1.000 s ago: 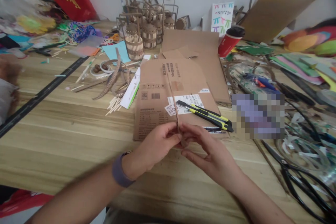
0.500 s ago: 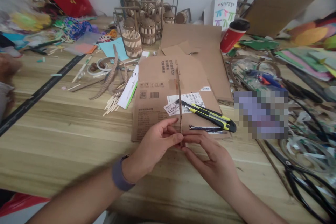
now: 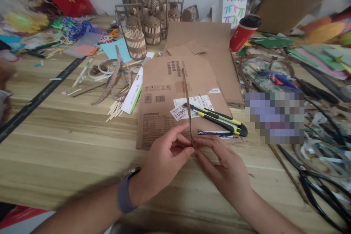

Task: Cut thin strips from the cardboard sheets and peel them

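Thin cardboard strip (image 3: 188, 97) is lying ahead of the grip, approx. lengthwise toward the table's (image 3: 82, 150) far edge, near end about over the printed cardboard's (image 3: 161, 76) near edge. L hand (image 3: 166, 157) & R hand (image 3: 227, 164) are both pinching that end, fingertips closed on it, neither clearly nearer. Utility knife (image 3: 219, 119) is resting mostly R of strip; scissors (image 3: 302, 168) are lying toward table's near R corner.

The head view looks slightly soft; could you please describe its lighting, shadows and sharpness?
Head view, light: diffuse, with a soft shadow on the tabletop beside the left forearm. Head view, sharpness: the thin brown strip is fairly distinct, small print on the cardboard unreadable. Head view, right side: scissors seem stretched; a pixelated patch hides detail.
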Motion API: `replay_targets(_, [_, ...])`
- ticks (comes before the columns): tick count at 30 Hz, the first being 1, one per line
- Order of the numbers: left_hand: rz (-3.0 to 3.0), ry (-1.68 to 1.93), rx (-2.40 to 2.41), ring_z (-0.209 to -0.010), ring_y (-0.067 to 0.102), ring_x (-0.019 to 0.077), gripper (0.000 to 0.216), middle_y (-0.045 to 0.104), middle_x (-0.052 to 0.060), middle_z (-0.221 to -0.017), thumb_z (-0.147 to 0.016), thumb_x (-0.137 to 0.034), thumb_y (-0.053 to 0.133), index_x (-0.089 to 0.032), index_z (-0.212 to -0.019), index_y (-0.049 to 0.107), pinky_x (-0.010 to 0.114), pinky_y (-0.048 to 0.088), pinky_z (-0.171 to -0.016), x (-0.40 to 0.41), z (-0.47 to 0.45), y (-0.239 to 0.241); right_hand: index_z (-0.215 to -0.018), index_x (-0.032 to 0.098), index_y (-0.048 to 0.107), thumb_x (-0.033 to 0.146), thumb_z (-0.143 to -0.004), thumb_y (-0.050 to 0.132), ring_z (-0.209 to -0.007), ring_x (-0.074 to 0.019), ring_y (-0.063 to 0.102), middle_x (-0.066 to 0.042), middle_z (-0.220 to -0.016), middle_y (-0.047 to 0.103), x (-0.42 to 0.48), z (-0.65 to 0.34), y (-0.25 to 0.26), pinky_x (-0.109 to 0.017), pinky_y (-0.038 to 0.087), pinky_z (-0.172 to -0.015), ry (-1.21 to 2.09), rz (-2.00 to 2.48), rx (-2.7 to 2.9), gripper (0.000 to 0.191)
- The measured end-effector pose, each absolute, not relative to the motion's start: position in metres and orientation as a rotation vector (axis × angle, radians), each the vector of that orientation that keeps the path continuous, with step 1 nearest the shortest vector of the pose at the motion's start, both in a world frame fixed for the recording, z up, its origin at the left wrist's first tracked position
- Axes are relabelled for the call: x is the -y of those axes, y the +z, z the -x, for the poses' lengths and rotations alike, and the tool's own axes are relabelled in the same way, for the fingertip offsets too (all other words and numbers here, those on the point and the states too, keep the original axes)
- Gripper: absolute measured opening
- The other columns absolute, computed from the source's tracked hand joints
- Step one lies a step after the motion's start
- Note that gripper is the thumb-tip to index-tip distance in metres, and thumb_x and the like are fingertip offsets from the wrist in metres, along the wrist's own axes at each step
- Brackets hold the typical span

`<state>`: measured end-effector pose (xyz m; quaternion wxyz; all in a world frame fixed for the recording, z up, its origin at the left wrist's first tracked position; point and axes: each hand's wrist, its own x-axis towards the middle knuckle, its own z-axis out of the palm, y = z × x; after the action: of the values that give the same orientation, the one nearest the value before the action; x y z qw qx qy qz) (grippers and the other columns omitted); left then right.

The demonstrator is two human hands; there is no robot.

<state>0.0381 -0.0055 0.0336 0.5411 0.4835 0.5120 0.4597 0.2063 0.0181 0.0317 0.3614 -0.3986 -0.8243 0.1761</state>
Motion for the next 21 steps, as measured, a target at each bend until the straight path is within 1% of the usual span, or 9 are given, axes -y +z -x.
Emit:
replay_targets(4, [-1.279, 1.076, -1.287, -0.082, 0.067, 0.0134, 0.044, 0.069, 0.0, -0.086, -0.081, -0.016, 0.06, -0.02, -0.125, 0.057, 0.022, 0.054, -0.071, 0.0077, -0.0383, 0.0364, -0.098, 0.025, 0.06, 0.019, -0.09, 0.058, -0.082, -0.02, 0.071, -0.005, -0.09, 0.071, -0.0174, -0.2055, 0.0311, -0.03, 0.058, -0.067, 0.395, 1.01, 2.125, 0.01])
replay_targets(8, [-1.425, 1.086, -1.348, -0.081, 0.066, 0.0136, 0.043, 0.069, 0.0, -0.087, -0.084, -0.013, 0.055, -0.022, -0.125, 0.058, 0.021, 0.053, -0.067, 0.0095, -0.0374, 0.0356, -0.096, 0.025, 0.062, 0.02, -0.09, 0.058, -0.081, -0.0209, 0.071, -0.005, -0.089, 0.072, -0.0168, -0.2057, 0.0311, -0.032, 0.059, -0.067, 0.379, 1.015, 2.126, 0.009])
replay_targets(10, [-1.546, 1.105, -1.357, -0.082, 0.066, 0.0136, 0.042, 0.069, 0.0, -0.088, -0.086, -0.011, 0.053, -0.023, -0.127, 0.056, 0.022, 0.053, -0.071, 0.0102, -0.0362, 0.0342, -0.096, 0.025, 0.062, 0.021, -0.09, 0.058, -0.081, -0.0209, 0.071, -0.005, -0.089, 0.072, -0.0164, -0.2062, 0.0314, -0.032, 0.059, -0.067, 0.368, 1.013, 2.13, 0.009])
replay_targets(14, [-1.763, 1.145, -1.339, -0.087, 0.065, 0.0122, 0.042, 0.069, 0.0, -0.093, -0.089, -0.008, 0.05, -0.024, -0.128, 0.053, 0.023, 0.051, -0.085, 0.0116, -0.0343, 0.032, -0.099, 0.025, 0.063, 0.02, -0.09, 0.058, -0.082, -0.0205, 0.071, -0.006, -0.091, 0.072, -0.0152, -0.2063, 0.0311, -0.032, 0.059, -0.069, 0.367, 1.002, 2.143, 0.011])
replay_targets(17, [-1.852, 1.159, -1.365, -0.088, 0.065, 0.0122, 0.041, 0.069, 0.0, -0.096, -0.088, -0.006, 0.049, -0.023, -0.125, 0.053, 0.023, 0.05, -0.086, 0.0133, -0.0348, 0.0319, -0.101, 0.024, 0.062, 0.018, -0.089, 0.059, -0.085, -0.02, 0.071, -0.006, -0.093, 0.072, -0.014, -0.2056, 0.0299, -0.032, 0.058, -0.071, 0.368, 0.984, 2.135, 0.014])
replay_targets(21, [-1.936, 1.164, -1.394, -0.09, 0.064, 0.015, 0.039, 0.067, 0.003, -0.098, -0.086, -0.005, 0.048, -0.021, -0.121, 0.053, 0.027, 0.05, -0.087, 0.0154, -0.0368, 0.0327, -0.093, 0.023, 0.06, 0.013, -0.086, 0.061, -0.085, -0.0192, 0.069, -0.005, -0.094, 0.071, -0.0119, -0.2044, 0.0284, -0.033, 0.056, -0.072, 0.295, 0.945, 2.126, 0.013])
